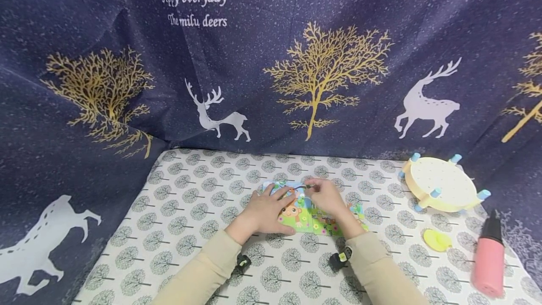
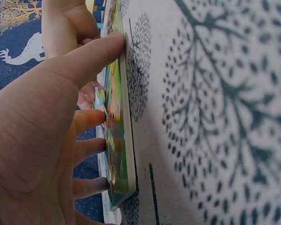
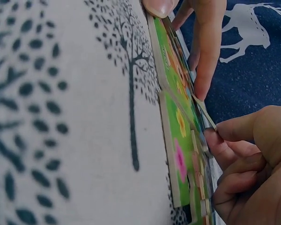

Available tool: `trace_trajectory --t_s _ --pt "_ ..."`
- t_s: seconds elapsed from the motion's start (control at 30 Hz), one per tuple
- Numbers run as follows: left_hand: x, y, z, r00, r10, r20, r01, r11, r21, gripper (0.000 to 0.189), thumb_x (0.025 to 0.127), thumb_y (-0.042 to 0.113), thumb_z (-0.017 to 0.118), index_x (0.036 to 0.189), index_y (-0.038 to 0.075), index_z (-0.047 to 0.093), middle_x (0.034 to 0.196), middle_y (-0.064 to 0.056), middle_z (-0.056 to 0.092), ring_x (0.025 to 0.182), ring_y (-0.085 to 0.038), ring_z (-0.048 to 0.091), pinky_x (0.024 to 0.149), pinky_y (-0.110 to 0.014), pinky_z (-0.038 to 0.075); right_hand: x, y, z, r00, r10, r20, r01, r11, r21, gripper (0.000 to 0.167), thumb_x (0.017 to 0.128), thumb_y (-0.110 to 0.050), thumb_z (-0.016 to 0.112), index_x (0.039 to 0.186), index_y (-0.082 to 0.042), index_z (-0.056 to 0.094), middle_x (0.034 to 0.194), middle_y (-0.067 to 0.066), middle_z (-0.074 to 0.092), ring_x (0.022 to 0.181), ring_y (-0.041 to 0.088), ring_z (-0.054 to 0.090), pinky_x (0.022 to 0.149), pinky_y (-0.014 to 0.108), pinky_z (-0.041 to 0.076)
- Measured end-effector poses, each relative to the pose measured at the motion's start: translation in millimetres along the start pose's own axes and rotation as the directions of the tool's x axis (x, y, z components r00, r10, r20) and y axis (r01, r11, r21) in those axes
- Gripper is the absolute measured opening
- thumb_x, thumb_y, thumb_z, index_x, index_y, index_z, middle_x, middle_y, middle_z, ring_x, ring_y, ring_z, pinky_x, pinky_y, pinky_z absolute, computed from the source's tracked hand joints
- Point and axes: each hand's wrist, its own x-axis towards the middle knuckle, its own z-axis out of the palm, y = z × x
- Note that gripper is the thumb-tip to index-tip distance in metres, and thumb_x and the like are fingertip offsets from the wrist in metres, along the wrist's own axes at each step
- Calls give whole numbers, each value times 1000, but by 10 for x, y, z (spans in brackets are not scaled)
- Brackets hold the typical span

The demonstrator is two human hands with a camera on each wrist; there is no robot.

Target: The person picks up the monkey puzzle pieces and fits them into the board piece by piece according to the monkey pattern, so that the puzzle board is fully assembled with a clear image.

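Observation:
A colourful jigsaw puzzle with a monkey picture lies on the table, a second jigsaw board close against its right side. My left hand rests on the monkey puzzle with fingers spread; its fingertips press the surface and the thumb lies along the near edge. Between thumb and index finger, my right hand pinches a thin puzzle piece. That piece is tilted up, one end at the puzzle near a left fingertip. Its printed face is mostly hidden. The right forearm covers part of the right board.
A pale yellow round toy stool with blue-tipped legs sits at the back right. In front of it are a small yellow object and a pink bottle with a black nozzle. A dark blue curtain hangs behind the tree-patterned tablecloth.

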Motion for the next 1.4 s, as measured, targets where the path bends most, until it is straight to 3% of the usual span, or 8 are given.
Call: trace_trajectory --t_s 0.1,0.23,0.3,0.5,0.73,1.0,1.2,1.4 --pt "0 6 -7 1000 4 -1 -4 1000 0 104 80 85 60 166 35 27 173 7 18 155 -41 19 111 -77 29 -6 -1 -8 1000 12 -6 -12 999 -32 33 95 -14 71 128 -10 73 104 11 74 71 22 64 56 33 53" --pt "9 9 -4 1000 10 -1 -10 1000 -1 104 80 86 60 166 35 27 173 7 17 155 -42 19 111 -77 29 -23 33 -60 1000 10 -14 -11 995 -101 31 97 -21 69 127 -13 74 115 14 73 100 33 69 86 53 58" --pt "18 8 -1 1000 11 3 -11 1000 0 104 80 86 59 166 36 27 173 7 17 155 -41 18 111 -78 28 -31 59 -105 1000 -1 -23 -2 992 -127 30 98 -23 68 126 -14 74 119 16 72 109 36 67 92 57 55" --pt "56 25 -13 1000 15 5 -15 1000 9 104 79 85 62 165 36 30 172 6 21 154 -43 22 111 -76 30 -77 153 -280 998 -30 -47 23 991 -134 25 99 -22 67 120 -13 76 114 12 73 97 34 67 70 44 58" --pt "103 95 -45 999 10 -37 -9 999 37 101 76 85 65 160 34 42 164 1 36 147 -45 33 110 -75 33 -217 225 -432 1000 -20 -18 17 987 -161 21 96 -23 74 113 -11 77 107 4 72 102 26 68 92 54 55" --pt "159 154 -27 1000 13 -15 -13 1000 14 107 78 86 62 162 23 39 169 5 29 154 -42 24 110 -80 26 -336 295 -501 999 -10 43 16 990 -139 35 89 -27 84 116 -7 75 105 4 75 96 22 70 92 49 57" --pt "200 184 0 1000 23 -18 -22 999 41 104 79 88 58 162 31 38 169 5 28 153 -45 25 108 -82 27 -364 315 -515 994 -67 89 81 983 -167 47 80 -30 90 118 -8 76 120 11 72 96 21 67 81 38 59" --pt "228 225 5 1000 27 -13 -26 996 80 101 80 89 56 163 36 35 169 3 28 152 -46 25 105 -83 30 -367 333 -516 987 -95 127 120 971 -207 45 74 -27 94 113 -12 78 113 9 67 71 16 55 57 29 49"
